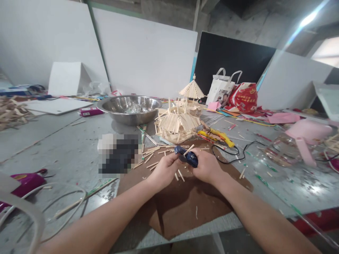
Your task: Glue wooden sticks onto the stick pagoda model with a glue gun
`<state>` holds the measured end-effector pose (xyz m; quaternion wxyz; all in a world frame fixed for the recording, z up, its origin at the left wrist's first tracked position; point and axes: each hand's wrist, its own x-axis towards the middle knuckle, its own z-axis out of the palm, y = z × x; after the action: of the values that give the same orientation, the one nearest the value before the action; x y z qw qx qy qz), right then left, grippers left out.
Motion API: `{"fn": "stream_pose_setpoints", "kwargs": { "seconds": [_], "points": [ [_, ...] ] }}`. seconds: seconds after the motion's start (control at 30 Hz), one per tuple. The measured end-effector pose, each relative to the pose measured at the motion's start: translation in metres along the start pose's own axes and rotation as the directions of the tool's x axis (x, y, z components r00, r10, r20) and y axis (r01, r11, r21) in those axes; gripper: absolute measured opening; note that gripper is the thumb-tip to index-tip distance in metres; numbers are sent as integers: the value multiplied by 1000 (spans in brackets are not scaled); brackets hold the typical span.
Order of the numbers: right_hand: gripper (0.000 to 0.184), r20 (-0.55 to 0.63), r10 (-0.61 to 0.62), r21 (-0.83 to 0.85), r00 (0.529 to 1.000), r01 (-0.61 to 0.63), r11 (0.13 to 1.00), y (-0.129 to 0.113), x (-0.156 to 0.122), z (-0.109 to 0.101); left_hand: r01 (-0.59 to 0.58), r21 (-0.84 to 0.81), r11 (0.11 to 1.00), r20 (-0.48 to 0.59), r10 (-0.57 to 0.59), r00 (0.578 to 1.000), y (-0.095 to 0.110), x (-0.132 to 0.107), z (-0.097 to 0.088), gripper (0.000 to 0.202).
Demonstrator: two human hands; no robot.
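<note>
My right hand [208, 165] is closed around a dark blue hand tool [191, 158] whose exact kind I cannot make out. A short wooden stick [189, 150] lies slantwise across the tool. My left hand [165, 171] is closed, its fingertips meeting the tool's left end; what they pinch is hidden. Below both hands is a brown board [185, 211], with loose wooden sticks [152, 165] scattered on its far left part. Just beyond stands a model pavilion of wooden sticks [178, 121], with a pointed-roof part [192, 90] behind it.
A steel basin [129, 109] stands left of the model. Yellow-handled pliers [215, 135] and a black cable [245, 151] lie to the right. Farther right is a clear jug with a pink lid [304, 141]. A purple tool [28, 183] and white cable are at left; bags [243, 98] stand behind.
</note>
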<state>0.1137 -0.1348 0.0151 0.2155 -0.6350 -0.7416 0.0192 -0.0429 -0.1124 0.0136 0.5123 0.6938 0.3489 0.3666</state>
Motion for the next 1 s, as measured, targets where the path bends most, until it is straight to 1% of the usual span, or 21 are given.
{"fn": "stream_pose_setpoints", "kwargs": {
  "seconds": [0.07, 0.13, 0.23, 0.3, 0.33, 0.37, 0.4, 0.43, 0.47, 0.5, 0.53, 0.57, 0.63, 0.67, 0.7, 0.77, 0.83, 0.87, 0.93, 1.0],
  "points": [
    [33, -2, -21, 17, 1000, 21, 1000, 2, 0, 0, 130, -171, 977, 107, -113, 988, 0, 1, -2, 28],
    [32, 5, -39, 28, 999, 39, 999, 3, -1, 0, 256, -299, 919, 228, -192, 955, 0, 2, -6, 29],
    [27, 28, -62, 38, 998, 61, 997, 3, -3, -3, 390, -386, 836, 388, -237, 891, 2, 2, -12, 29],
    [23, 32, -79, 47, 996, 78, 996, 2, -5, -5, 420, -394, 818, 440, -234, 867, 3, 3, -15, 28],
    [23, 32, -84, 50, 996, 82, 995, 1, -5, -5, 416, -385, 824, 442, -230, 867, 3, 3, -15, 28],
    [23, 35, -82, 49, 996, 81, 996, 0, -5, -6, 391, -366, 844, 424, -223, 878, 3, 3, -14, 28],
    [23, 38, -69, 41, 997, 68, 997, 0, -5, -6, 344, -332, 878, 383, -207, 900, 2, 3, -13, 28],
    [24, 45, -49, 27, 998, 47, 998, -1, -4, -7, 267, -277, 923, 320, -174, 932, 2, 3, -12, 28],
    [26, 49, -24, 9, 999, 23, 1000, -1, -4, -7, 167, -196, 966, 234, -119, 965, 1, 3, -10, 27],
    [28, 53, -1, -10, 999, 2, 1000, -2, -3, -6, 60, -85, 995, 138, -48, 989, 0, 2, -7, 25],
    [29, 55, 16, -28, 998, -15, 1000, -2, -2, -6, -30, 46, 998, 48, 28, 998, 0, 1, -5, 23],
    [30, 52, 27, -41, 998, -25, 999, -3, -2, -5, -85, 178, 980, -26, 91, 996, -1, 0, -3, 21],
    [31, 41, 31, -49, 999, -29, 998, -4, -1, -4, -104, 374, 921, -114, 157, 981, -2, -2, -1, 18],
    [31, 34, 32, -47, 999, -30, 998, -4, -1, -3, -93, 422, 902, -129, 162, 978, -3, -3, 0, 17],
    [31, 27, 32, -44, 999, -31, 999, -4, 0, -2, -87, 436, 896, -129, 158, 979, -3, -3, 0, 17],
    [31, 13, 34, -39, 999, -33, 999, -3, 1, -1, -97, 378, 921, -105, 147, 984, -2, -2, 0, 18],
    [32, 1, 29, -30, 1000, -29, 999, -2, 1, 1, -94, 241, 966, -68, 113, 991, -1, -1, 0, 20],
    [33, -2, 20, -21, 1000, -21, 1000, 0, 1, 2, -72, 158, 985, -45, 80, 996, -1, 0, 0, 22],
    [33, 0, -1, -2, 1000, 1, 1000, 2, 1, 2, 15, -14, 1000, 23, -15, 1000, 1, 1, -1, 26],
    [33, 9, -16, 9, 1000, 16, 1000, 2, 1, 1, 140, -167, 976, 132, -119, 984, 1, 2, -4, 29]
  ]
}}
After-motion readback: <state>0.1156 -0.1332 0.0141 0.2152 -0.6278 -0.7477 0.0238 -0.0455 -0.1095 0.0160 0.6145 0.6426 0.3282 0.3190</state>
